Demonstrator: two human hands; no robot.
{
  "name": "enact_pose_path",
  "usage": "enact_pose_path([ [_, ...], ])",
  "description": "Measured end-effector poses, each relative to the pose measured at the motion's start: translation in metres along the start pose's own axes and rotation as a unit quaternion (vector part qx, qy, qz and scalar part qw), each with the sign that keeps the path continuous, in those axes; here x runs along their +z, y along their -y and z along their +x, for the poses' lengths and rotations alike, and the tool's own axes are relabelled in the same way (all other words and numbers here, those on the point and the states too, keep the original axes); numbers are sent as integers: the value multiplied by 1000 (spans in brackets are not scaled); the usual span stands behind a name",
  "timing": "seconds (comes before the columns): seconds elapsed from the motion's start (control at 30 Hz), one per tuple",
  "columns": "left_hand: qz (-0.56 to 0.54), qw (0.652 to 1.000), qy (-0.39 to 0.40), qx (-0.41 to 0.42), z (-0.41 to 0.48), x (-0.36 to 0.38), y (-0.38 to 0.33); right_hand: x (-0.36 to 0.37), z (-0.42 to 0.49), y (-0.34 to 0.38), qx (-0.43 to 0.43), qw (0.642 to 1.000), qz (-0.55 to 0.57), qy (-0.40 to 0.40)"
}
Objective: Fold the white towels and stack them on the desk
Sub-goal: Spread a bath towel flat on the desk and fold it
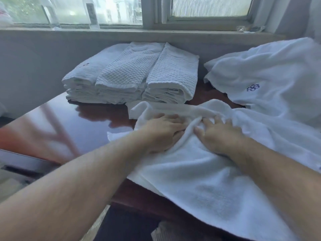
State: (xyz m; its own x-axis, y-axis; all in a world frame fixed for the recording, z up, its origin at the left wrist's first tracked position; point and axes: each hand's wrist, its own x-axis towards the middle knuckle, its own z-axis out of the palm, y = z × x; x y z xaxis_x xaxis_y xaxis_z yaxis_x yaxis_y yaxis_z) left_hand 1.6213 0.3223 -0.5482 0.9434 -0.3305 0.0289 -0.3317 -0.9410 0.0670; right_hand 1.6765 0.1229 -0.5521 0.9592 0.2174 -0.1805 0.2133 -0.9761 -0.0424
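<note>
Terry towel (205, 185), plain white and rumpled, lay spread across the near right part of the dark glossy desk (73, 122), its near edge hanging over the front. Left hand (161, 133) and right hand (220, 134) rested on it side by side, fingers extended and pressing, with a raised ridge of cloth bunched between them. Folded towels (132, 75) with a waffle-like weave stood stacked in three adjacent piles at the far edge below the window sill (121, 32); one bore a small tag with unreadable print. Another white towel (271, 72), far right, carried a blue embroidered flower emblem (253, 87).
</note>
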Motion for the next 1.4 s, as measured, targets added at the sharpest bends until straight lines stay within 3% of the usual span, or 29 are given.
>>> enact_pose_path([
  [0.17,8,980,-199,-20,-33,10,-4,9,5,5,18,999,-12,-29],
  [0.23,26,979,-202,-14,-54,7,-5,11,9,13,4,999,-17,-27],
  [0.33,73,982,-146,-98,-78,8,-8,12,15,26,-29,999,-10,-34],
  [0.43,-22,975,-160,-151,-87,11,-3,17,16,36,-93,995,-13,-36],
  [0.5,-142,936,-219,-237,-90,7,9,20,14,38,-115,993,-1,-38],
  [0.57,-154,889,-276,-332,-95,5,27,22,14,38,-113,992,31,-54],
  [0.63,-171,873,-228,-396,-105,7,36,24,14,38,-116,990,42,-66],
  [0.7,-187,885,-187,-383,-114,12,37,24,15,38,-117,989,47,-71],
  [0.83,-190,891,-218,-349,-128,19,32,25,15,37,-116,990,44,-74],
  [1.03,-42,897,-214,-384,-148,4,33,23,16,38,-112,991,41,-62],
  [1.2,107,868,-48,-482,-160,-14,35,23,17,37,-123,990,26,-59],
  [1.23,137,872,-38,-469,-160,-18,33,22,16,37,-125,990,25,-58],
  [1.3,157,905,-100,-382,-153,-22,31,22,14,37,-131,990,25,-50],
  [1.37,35,951,-167,-257,-140,-25,26,22,12,37,-136,990,24,-40],
  [1.4,-30,964,-158,-212,-133,-24,22,20,11,38,-139,989,24,-36],
])
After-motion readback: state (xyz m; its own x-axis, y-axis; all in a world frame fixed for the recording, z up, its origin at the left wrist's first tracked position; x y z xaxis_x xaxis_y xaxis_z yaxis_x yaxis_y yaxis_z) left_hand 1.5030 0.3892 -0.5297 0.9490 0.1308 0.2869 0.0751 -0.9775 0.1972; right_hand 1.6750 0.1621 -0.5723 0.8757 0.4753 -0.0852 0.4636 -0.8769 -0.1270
